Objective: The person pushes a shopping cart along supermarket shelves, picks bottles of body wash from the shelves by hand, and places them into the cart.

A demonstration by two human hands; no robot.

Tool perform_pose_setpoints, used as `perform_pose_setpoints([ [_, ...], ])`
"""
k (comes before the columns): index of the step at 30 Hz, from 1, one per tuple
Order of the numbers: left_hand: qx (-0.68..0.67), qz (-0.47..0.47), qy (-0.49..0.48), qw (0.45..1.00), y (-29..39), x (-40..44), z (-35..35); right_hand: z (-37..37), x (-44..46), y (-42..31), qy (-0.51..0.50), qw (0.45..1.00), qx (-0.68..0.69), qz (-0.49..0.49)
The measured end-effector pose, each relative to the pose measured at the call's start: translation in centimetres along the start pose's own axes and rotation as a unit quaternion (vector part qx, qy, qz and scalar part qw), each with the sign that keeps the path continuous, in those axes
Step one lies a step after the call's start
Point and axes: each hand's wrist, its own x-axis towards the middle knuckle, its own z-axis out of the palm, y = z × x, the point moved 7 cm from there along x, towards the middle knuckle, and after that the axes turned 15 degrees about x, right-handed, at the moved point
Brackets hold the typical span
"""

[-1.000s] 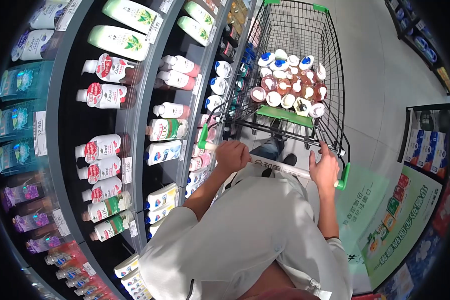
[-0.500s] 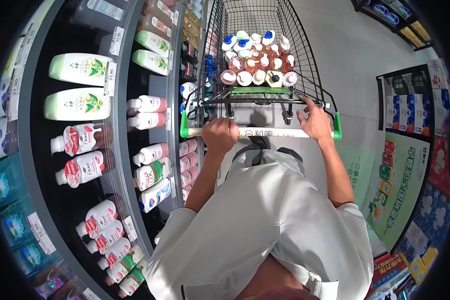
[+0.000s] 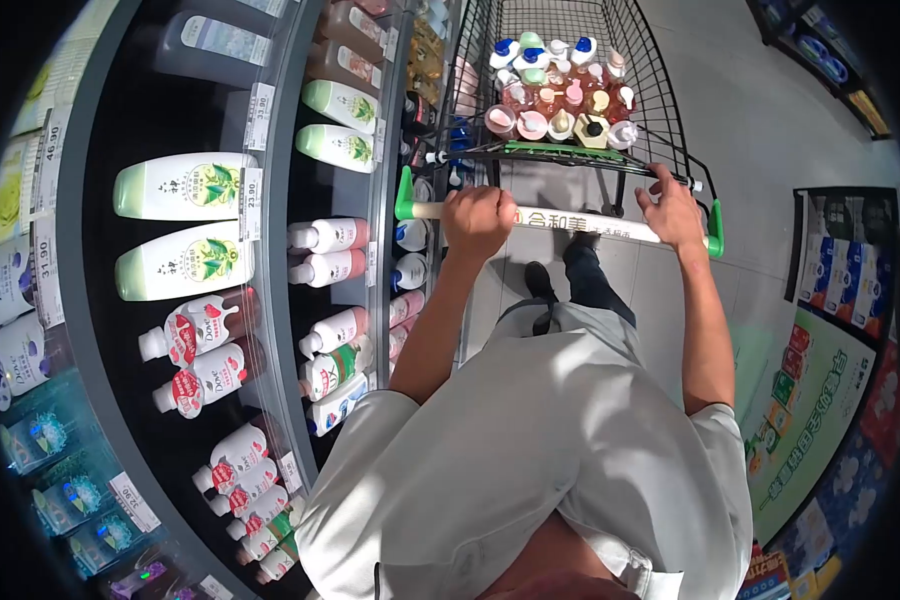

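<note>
My left hand (image 3: 478,220) is wrapped in a fist around the pale handle (image 3: 610,228) of a shopping cart, near its left green end. At the right end, the heel of my right hand (image 3: 674,212) rests on the same handle. Its fingers are stretched forward and apart, not curled round the bar. Ahead, the cart's black wire basket (image 3: 660,90) holds several pump bottles (image 3: 574,92) with pinkish bodies and white, blue, green and pink tops, packed together near the handle end.
Along my left runs a shelf (image 3: 292,60) with several white-and-green bottles (image 3: 185,260), Dove bottles (image 3: 198,378) and price tags. To the right, a display of blue-and-white packs (image 3: 845,275) stands above a green poster (image 3: 815,420). Grey floor tiles (image 3: 740,130) lie between.
The cart and handle have shifted right and slightly up in view and turned a little. Shelf goods have slid right and mostly down. A leg and shoe now show below the handle. Both hands keep their positions.
</note>
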Motion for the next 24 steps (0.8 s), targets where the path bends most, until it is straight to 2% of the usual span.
perform_pose_setpoints([
  [3,-0.048,-0.002,-0.1,0.994,-0.1,2.2,1.9,-0.5,2.1,-0.5,0.0,1.0,-0.01,-0.012],
  [4,-0.039,-0.007,-0.096,0.995,-0.2,2.8,2.3,-0.6,2.8,-0.5,0.004,0.999,-0.02,-0.039],
  [8,0.0,-0.006,-0.143,0.99,-0.1,4.3,4.0,-1.4,4.6,-1.2,-0.022,0.998,-0.036,-0.036],
  [10,-0.016,-0.035,-0.167,0.985,0.3,4.9,3.7,-1.7,5.0,-1.7,-0.034,0.997,-0.027,-0.064],
  [11,-0.019,-0.039,-0.219,0.975,0.3,5.1,4.1,-2.1,5.4,-1.9,-0.041,0.998,-0.025,-0.052],
  [14,-0.077,-0.083,-0.235,0.965,0.2,5.9,4.2,-2.9,5.8,-2.1,-0.052,0.997,-0.021,-0.05],
  [15,-0.073,-0.085,-0.231,0.966,-0.2,6.9,4.4,-3.0,5.9,-2.2,-0.046,0.997,-0.011,-0.065],
  [17,-0.166,-0.17,-0.162,0.958,-3.1,9.0,4.1,-2.8,6.6,-1.8,-0.054,0.995,0.007,-0.085],
  [19,-0.165,-0.233,-0.119,0.951,-7.6,12.9,4.7,-3.0,6.7,-2.1,-0.059,0.994,0.013,-0.086],
  [20,-0.143,-0.292,-0.148,0.934,-9.4,15.7,4.7,-3.1,6.7,-2.2,-0.062,0.994,0.018,-0.087],
  [22,-0.097,-0.29,-0.108,0.946,-13.5,21.1,5.5,-3.2,7.0,-2.0,-0.062,0.994,0.027,-0.085],
  [23,-0.003,-0.268,-0.084,0.96,-17.3,23.0,7.4,-3.2,7.0,-1.9,-0.065,0.994,0.034,-0.078],
  [24,-0.034,-0.316,-0.073,0.945,-21.5,24.2,10.0,-3.2,7.1,-2.0,-0.067,0.994,0.042,-0.071],
])
